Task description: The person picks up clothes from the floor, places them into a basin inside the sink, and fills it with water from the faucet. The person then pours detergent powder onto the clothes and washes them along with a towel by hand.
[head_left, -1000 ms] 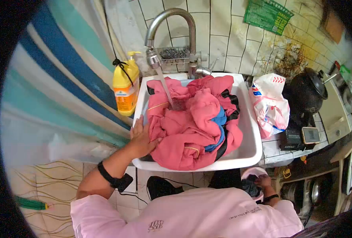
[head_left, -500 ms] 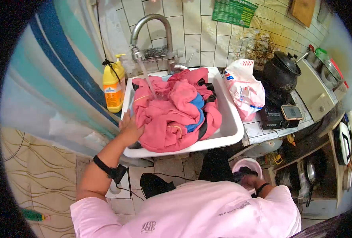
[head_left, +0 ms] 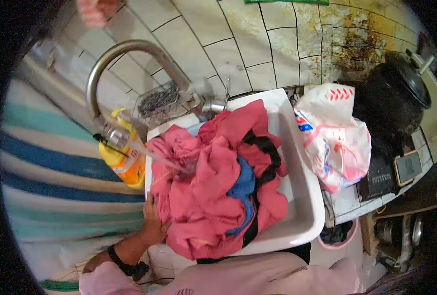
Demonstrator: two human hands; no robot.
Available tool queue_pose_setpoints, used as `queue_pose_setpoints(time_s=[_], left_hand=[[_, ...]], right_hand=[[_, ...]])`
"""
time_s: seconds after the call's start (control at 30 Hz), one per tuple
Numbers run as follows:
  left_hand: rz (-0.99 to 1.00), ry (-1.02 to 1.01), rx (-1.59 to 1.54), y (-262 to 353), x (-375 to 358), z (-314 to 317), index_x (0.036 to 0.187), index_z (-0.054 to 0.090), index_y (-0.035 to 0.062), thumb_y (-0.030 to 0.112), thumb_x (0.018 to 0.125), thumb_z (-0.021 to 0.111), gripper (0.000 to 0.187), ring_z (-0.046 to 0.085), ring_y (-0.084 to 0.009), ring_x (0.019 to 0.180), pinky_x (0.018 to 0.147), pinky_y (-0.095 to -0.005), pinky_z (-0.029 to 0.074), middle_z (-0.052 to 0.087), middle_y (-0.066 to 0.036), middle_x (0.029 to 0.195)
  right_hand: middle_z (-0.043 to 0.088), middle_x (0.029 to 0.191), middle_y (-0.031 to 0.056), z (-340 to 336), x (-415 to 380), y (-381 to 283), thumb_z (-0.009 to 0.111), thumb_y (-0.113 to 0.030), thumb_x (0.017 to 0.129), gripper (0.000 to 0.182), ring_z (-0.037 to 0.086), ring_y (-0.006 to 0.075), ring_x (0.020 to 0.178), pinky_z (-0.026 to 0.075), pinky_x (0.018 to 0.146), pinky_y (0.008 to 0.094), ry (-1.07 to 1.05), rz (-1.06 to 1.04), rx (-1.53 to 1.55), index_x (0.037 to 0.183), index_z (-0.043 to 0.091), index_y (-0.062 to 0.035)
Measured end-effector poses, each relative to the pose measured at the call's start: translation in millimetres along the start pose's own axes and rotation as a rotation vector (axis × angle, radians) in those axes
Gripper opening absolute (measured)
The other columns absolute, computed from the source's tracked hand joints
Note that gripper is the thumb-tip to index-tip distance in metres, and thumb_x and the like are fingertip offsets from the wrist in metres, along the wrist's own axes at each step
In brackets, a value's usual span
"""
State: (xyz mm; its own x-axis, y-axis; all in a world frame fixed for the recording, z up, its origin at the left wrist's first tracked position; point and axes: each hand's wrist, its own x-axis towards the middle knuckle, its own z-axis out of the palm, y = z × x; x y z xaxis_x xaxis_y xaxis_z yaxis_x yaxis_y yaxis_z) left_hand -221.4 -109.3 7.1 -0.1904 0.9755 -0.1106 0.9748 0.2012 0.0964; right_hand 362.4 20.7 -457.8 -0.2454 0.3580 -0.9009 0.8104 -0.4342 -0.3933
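My left hand (head_left: 153,223) rests at the near left edge of the white sink (head_left: 313,216), fingers stretched along the rim and thumb side against the wet cloth. A big heap of pink-red clothing (head_left: 206,191) with black trim fills most of the basin. A blue patch of fabric (head_left: 242,184) shows among its folds. From the curved metal faucet (head_left: 122,46), water runs onto the left part of the heap. My right hand is out of sight; the right sleeve ends near the pink bucket (head_left: 352,239), which has dark cloth (head_left: 337,233) in it.
A yellow pump bottle (head_left: 130,169) stands left of the sink, by a striped curtain (head_left: 71,182). Right of the basin are a white plastic bag (head_left: 334,140), a phone (head_left: 408,168) and a black pot (head_left: 400,93). A wire rack (head_left: 159,101) sits behind the faucet.
The view has leaned in closer to the sink and tilted. My right hand, earlier down in the bucket, has gone from view. My left hand stays at the sink's left edge.
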Motion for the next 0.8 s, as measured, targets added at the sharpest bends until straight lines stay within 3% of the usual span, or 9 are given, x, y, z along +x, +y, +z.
queue_pose_setpoints(time_s=[0.37,0.53,0.67,0.8], left_hand=[[-0.08,-0.103,0.008,-12.5,5.5,14.1,0.142,0.013,0.0,0.039,0.083,0.058,0.084,0.009,-0.0475,0.134,0.106,-0.0559,0.012,0.003,-0.031,0.146],[-0.095,-0.037,0.017,-28.9,4.4,33.6,0.142,0.013,-0.0002,0.039,0.083,0.058,0.084,0.009,-0.0474,0.134,0.106,-0.0556,0.011,0.003,-0.031,0.145],[-0.184,-0.016,0.022,-4.7,15.5,19.7,0.141,0.013,-0.0026,0.039,0.081,0.059,0.086,0.009,-0.0479,0.134,0.108,-0.0542,0.008,0.006,-0.032,0.145],[-0.058,0.181,-0.094,16.2,8.8,0.3,0.141,0.016,0.0007,0.03,0.078,0.06,0.083,0.012,-0.0437,0.135,0.109,-0.0531,0.011,0.01,-0.028,0.146]], right_hand=[[0.064,0.099,0.0113,-36.0,11.5,-35.6,0.056,-0.022,0.086,0.025,0.062,0.0263,0.084,0.053,0.074,0.0388,-0.059,0.017,0.028,0.103,0.058,-0.0026],[0.064,0.099,0.0115,-60.3,17.6,-58.1,0.056,-0.021,0.086,0.025,0.062,0.0266,0.084,0.053,0.075,0.0389,-0.027,-0.068,0.077,0.103,0.058,-0.0023],[0.064,0.1,0.0116,-66.8,20.1,-59.8,0.056,-0.021,0.086,0.025,0.062,0.0267,0.085,0.053,0.076,0.0391,-0.042,-0.12,0.12,0.103,0.058,-0.0021],[0.064,0.1,0.0118,-60.2,-0.1,-38.0,0.056,-0.021,0.086,0.025,0.062,0.0269,0.085,0.053,0.076,0.0392,-0.11,-0.089,0.238,0.103,0.058,-0.0019]])
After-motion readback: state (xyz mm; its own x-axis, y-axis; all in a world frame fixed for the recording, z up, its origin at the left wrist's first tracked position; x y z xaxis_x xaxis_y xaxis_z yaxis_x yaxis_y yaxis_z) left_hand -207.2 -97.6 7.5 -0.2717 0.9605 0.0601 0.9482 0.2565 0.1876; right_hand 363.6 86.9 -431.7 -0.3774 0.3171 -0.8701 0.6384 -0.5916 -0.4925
